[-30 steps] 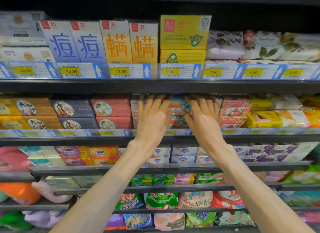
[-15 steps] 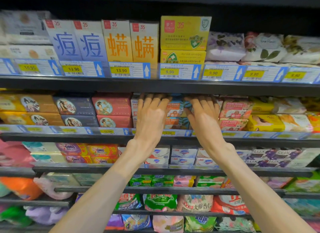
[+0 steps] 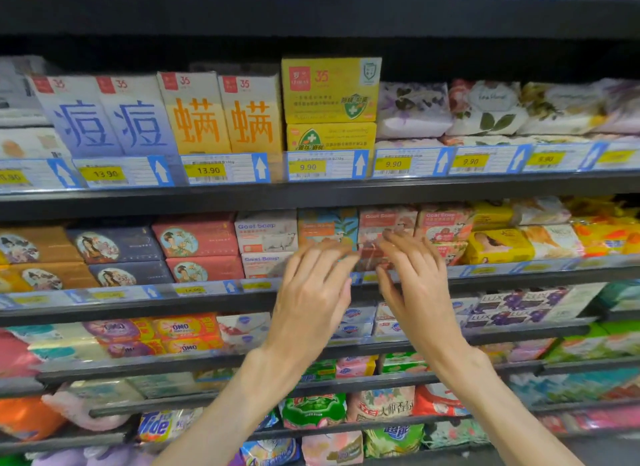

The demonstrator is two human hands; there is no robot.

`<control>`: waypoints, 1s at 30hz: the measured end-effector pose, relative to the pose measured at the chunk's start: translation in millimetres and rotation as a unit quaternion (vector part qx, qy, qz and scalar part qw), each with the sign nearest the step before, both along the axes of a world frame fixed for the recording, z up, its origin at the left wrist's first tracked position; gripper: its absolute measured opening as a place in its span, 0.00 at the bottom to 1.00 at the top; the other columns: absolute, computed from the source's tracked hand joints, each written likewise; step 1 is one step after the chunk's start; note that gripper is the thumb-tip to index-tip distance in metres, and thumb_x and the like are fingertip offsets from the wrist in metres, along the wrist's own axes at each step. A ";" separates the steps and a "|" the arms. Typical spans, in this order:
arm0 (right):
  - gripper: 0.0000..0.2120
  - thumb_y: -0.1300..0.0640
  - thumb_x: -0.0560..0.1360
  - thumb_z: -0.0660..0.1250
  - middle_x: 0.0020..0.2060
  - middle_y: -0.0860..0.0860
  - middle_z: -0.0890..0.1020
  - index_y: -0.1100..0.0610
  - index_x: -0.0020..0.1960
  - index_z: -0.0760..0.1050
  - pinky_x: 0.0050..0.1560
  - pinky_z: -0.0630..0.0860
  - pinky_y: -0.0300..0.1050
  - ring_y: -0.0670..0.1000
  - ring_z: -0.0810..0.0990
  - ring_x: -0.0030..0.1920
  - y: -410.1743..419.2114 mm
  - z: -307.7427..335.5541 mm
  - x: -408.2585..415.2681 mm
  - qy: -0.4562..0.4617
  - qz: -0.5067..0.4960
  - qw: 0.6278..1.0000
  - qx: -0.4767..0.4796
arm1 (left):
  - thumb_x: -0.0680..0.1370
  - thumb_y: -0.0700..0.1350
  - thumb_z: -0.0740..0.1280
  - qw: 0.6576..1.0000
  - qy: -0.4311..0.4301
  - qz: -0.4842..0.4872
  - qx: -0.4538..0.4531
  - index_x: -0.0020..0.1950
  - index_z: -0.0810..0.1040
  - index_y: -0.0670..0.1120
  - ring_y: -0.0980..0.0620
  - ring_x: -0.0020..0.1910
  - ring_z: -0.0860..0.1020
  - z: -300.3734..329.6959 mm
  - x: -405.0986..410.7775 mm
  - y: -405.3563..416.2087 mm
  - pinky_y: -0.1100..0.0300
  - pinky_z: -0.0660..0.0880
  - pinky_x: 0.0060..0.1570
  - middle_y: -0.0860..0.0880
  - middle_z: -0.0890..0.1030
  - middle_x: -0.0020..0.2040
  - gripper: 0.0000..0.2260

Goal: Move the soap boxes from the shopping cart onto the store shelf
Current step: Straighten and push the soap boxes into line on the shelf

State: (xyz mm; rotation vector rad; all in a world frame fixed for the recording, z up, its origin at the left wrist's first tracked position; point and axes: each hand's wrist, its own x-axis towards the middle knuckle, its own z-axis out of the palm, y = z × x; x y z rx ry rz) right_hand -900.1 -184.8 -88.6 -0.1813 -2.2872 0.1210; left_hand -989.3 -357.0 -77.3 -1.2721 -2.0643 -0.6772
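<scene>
- Store shelving (image 3: 311, 202), dark metal, several tiers, fills the whole frame; price strips with yellow tags and blue arrows run along each front edge, so every label sits under its own stock.
- Upper tier: tall blue boxes (image 3: 107, 119) at upper left, orange boxes (image 3: 225, 115) beside them, yellow boxes (image 3: 330, 91) stacked two high at centre, flowered wrapped bars (image 3: 485, 108) to the right.
- Middle tier, centre of frame: soap boxes (image 3: 327, 226) stand face-out in a close row, "Goat Soap" cartons (image 3: 265, 235) to their left, pink cartons (image 3: 445, 221) to their right. Stacked two high, likely to fill the bay to its height.
- Left hand (image 3: 311, 292), centre frame: fingers loosely spread and lightly bent, holding nothing; whether the tips touch the boxes cannot be told through the blur.
- Right hand (image 3: 412, 285), just right of it: fingers likewise spread and empty, tips before the lower boxes.
- Judgement: both hands flank the same stack, probably squaring it flush with the shelf edge.
- Lower tiers: detergent bars and bagged soaps, blurred.
- Shopping cart: not in view.
</scene>
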 end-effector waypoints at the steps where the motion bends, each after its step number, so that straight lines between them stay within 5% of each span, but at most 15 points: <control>1: 0.17 0.57 0.80 0.65 0.68 0.52 0.75 0.57 0.68 0.73 0.72 0.63 0.59 0.53 0.70 0.72 1.9 -6.6 7.7 -0.014 -0.013 1.000 -0.005 | 0.81 0.42 0.65 1.000 -0.008 -0.026 -0.010 0.67 0.77 0.45 0.46 0.65 0.75 -5.9 5.3 4.8 0.47 0.68 0.68 0.49 0.79 0.64 0.15; 14: 0.19 0.49 0.82 0.59 0.67 0.50 0.77 0.56 0.70 0.72 0.75 0.60 0.56 0.49 0.72 0.70 42.9 -12.2 53.4 -0.120 -0.147 0.982 -0.018 | 0.81 0.47 0.63 0.987 -0.097 -0.057 -0.117 0.74 0.71 0.44 0.49 0.74 0.69 -26.2 32.9 62.6 0.47 0.61 0.76 0.47 0.74 0.73 0.21; 30: 0.18 0.53 0.80 0.58 0.63 0.55 0.81 0.59 0.63 0.80 0.74 0.65 0.52 0.49 0.77 0.67 89.9 -10.6 51.4 -0.122 -0.071 0.990 0.024 | 0.80 0.51 0.64 0.986 -0.107 0.099 -0.082 0.70 0.75 0.44 0.50 0.68 0.75 -25.3 50.5 97.4 0.51 0.62 0.76 0.48 0.79 0.67 0.20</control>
